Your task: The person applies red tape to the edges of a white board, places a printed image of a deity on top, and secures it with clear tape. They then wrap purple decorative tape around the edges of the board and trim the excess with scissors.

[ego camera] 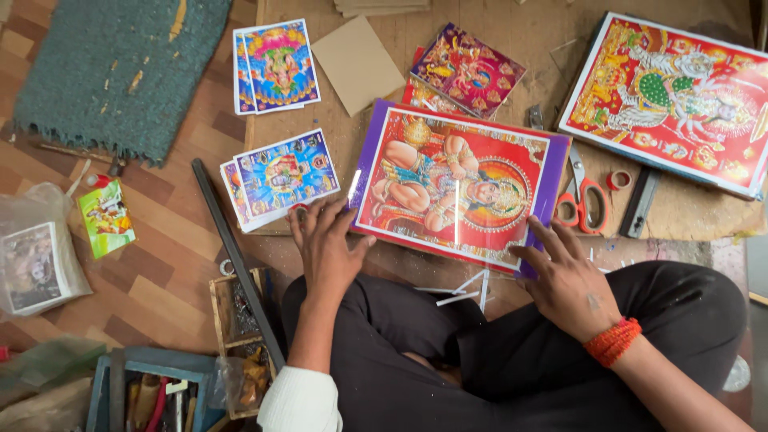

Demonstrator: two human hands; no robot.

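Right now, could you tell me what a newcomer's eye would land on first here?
The big glossy red picture with a purple border lies in the middle of the wooden board, with the left hand at its lower left corner and the right hand on its lower right edge. Red-handled scissors lie just right of it, and another large red print sits at top right.
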